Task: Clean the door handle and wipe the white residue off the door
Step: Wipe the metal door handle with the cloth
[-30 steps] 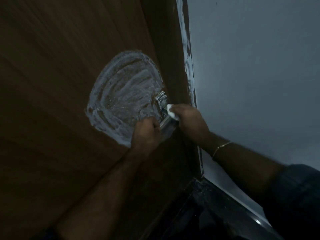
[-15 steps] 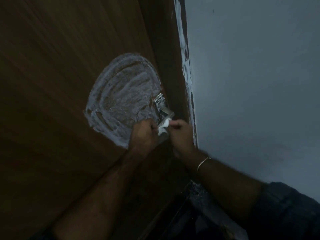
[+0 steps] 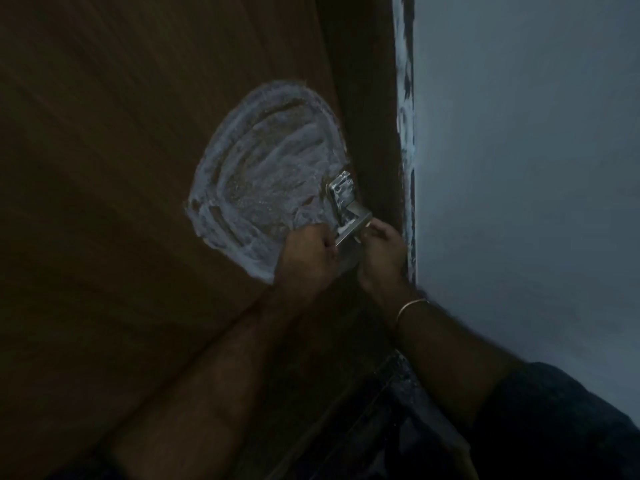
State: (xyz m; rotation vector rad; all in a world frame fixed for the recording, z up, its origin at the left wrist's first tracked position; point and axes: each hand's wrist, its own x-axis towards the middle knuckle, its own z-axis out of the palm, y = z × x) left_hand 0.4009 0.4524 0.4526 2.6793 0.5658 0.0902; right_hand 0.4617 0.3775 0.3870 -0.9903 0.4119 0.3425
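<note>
Head view, dim light. Brown wooden door (image 3: 104,202) fills the left and centre, dark door frame (image 3: 367,98) to its right, grey wall (image 3: 519,168) at 3 o'clock. White residue (image 3: 256,181) sits on the door as a big rounded smear, streaky, just left of the metal handle (image 3: 349,216). Handle plate (image 3: 341,190) at the smear's 4 o'clock edge also carries white smears. Lever runs down from the plate toward 7 o'clock, between both hands.

Left hand (image 3: 304,254) is at the lever's lower end, fingers curled round it, knuckles toward the camera, covering the smear's lower right edge. Right hand (image 3: 381,251) is just right of the lever, fingers bent in toward it, fingertips touching or nearly touching the metal; a small pale bit shows at the fingertips, too small to tell what it is, so whether this hand grips anything cannot be told. Thin bangle (image 3: 410,306) on the right wrist, dark sleeve (image 3: 554,410) at 5 o'clock.

White paint streaks (image 3: 405,116) run along the frame edge next to the wall. Floor at 6 o'clock is dark, detail unclear.
</note>
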